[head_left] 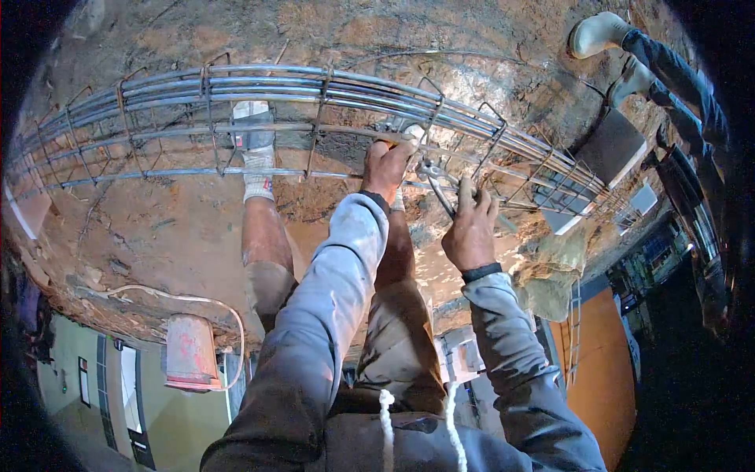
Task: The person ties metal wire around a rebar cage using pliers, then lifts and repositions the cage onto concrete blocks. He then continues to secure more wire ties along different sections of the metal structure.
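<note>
A long rebar cage (pixel 267 88), made of several parallel bars with square stirrups, runs across the view. My left hand (pixel 385 167) is closed at its lower bars near the middle; what its fingers hold, if anything, is too small to make out. Just to the right, my right hand (pixel 472 228) is wrapped round the handles of metal pliers (pixel 437 186). The jaws of the pliers point up and left, to a bar beside my left hand. Below the cage bars, my shoe (pixel 253 126) stands on the dirt.
Another person's light boots (pixel 599 36) and dark trousers are at the upper right. Grey blocks (pixel 613 145) lie by the cage's right end. A red bucket (pixel 191 352) and a pale hose (pixel 173 294) are at the lower left. Muddy ground (pixel 157 244) surrounds the cage.
</note>
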Demonstrator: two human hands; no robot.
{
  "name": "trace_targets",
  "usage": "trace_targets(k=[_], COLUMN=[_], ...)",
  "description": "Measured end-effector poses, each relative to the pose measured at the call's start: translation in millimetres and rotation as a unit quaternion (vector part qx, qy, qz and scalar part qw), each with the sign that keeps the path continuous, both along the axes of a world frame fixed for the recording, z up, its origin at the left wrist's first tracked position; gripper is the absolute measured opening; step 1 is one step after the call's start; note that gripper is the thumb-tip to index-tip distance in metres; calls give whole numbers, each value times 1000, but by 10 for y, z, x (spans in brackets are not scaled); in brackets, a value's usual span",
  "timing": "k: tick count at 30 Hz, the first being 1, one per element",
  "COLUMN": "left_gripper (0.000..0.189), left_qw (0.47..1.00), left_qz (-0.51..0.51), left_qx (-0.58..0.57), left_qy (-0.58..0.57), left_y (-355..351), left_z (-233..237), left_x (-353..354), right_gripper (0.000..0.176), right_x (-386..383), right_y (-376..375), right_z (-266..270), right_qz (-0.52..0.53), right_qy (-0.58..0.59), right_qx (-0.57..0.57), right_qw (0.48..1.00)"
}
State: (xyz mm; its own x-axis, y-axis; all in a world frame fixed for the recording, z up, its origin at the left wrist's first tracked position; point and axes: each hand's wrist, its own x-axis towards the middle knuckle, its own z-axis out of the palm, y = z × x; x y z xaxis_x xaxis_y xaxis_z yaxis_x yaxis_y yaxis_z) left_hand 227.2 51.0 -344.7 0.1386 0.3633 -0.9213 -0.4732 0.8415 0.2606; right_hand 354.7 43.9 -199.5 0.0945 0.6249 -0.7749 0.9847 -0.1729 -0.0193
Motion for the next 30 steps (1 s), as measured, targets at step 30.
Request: trace_targets(k=[30], left_gripper=[18], left_qw=[998], left_qz=[-10], left_qx=[-21], left_qy=[50], left_y=[-3], left_z=[-47], left_x=[64], right_gripper=[41], right_x=[-236], right_y=[287], right_z=[136], right_qz=[166], right_qy=[-90], right_qx=[-27], right_qw=[982])
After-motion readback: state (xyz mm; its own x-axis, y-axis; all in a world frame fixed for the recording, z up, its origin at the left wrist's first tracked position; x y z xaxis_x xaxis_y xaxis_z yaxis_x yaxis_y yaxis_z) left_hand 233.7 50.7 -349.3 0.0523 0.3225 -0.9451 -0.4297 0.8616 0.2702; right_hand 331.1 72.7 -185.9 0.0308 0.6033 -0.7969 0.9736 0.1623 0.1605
